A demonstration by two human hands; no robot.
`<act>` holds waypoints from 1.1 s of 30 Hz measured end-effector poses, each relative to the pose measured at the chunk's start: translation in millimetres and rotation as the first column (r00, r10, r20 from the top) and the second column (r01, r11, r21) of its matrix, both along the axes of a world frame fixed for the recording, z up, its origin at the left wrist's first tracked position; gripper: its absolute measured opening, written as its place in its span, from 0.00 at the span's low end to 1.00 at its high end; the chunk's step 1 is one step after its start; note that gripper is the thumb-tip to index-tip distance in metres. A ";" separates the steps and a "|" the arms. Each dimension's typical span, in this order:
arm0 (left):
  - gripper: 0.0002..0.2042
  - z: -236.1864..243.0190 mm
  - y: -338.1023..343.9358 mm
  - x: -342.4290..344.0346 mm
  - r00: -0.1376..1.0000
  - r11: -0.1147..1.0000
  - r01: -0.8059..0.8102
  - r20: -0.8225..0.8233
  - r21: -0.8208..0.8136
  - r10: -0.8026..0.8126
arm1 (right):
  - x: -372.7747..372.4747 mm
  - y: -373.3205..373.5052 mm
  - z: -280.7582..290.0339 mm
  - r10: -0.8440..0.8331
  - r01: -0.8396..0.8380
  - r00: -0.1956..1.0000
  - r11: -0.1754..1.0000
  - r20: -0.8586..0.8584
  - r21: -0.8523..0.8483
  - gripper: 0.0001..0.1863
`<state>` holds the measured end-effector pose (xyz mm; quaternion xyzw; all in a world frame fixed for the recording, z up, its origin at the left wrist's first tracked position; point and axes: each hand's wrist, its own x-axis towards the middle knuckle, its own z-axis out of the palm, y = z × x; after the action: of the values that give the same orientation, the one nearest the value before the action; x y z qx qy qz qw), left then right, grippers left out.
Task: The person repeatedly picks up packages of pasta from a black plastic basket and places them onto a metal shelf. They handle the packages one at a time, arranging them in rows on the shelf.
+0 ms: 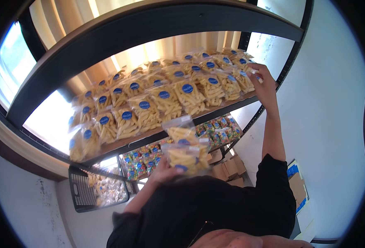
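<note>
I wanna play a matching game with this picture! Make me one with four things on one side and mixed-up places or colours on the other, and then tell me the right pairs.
Things:
1. Left hand
2. Right hand
3. Basket
4. Curtain

Places, colours and states:
A. Cream, behind the packed shelf
B. Black, low down at the picture's left
C. Holding clear bags of pale yellow sticks
D. Raised at the right end of the packed shelf

Right pairs: 1-C, 2-D, 3-B, 4-A
</note>
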<state>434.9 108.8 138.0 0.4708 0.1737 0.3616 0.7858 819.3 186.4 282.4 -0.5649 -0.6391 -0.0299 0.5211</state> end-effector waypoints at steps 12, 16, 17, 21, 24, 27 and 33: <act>0.33 23.0 7.4 37.3 0.977 0.999 0.044 0.208 0.016 -0.046 | -118.9 -131.3 -21.7 0.445 -0.447 0.882 0.685 -0.157 -0.576 0.26; 0.31 27.6 4.9 44.5 0.983 0.994 0.068 0.162 0.081 -0.081 | -122.1 -148.9 -29.2 0.333 -0.420 0.907 0.747 -0.256 -0.516 0.25; 0.31 28.9 4.3 45.5 0.986 0.996 0.081 0.140 0.046 -0.087 | -122.1 -152.1 -30.7 0.315 -0.426 0.902 0.761 -0.295 -0.489 0.25; 0.31 32.8 2.1 46.7 0.987 0.996 0.086 0.139 -0.033 -0.081 | -111.3 -156.0 -30.3 0.283 -0.415 0.900 0.792 -0.333 -0.449 0.22; 0.30 34.0 3.3 47.2 0.988 0.997 0.055 0.144 -0.053 -0.047 | -99.2 -153.1 -26.3 0.285 -0.417 0.892 0.819 -0.351 -0.394 0.20; 0.29 32.7 6.1 47.3 0.993 1.000 0.022 0.115 -0.011 -0.020 | -70.2 -148.8 -15.5 0.226 -0.358 0.898 0.874 -0.378 -0.327 0.17; 0.29 22.8 6.4 43.3 0.993 0.999 -0.016 0.118 0.044 0.011 | 30.8 -69.3 -2.7 -0.099 0.098 0.954 0.995 -0.283 -0.016 0.16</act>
<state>478.2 115.2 160.9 0.4651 0.1220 0.3979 0.7813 850.1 117.0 279.8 -0.5950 -0.5291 0.0258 0.6045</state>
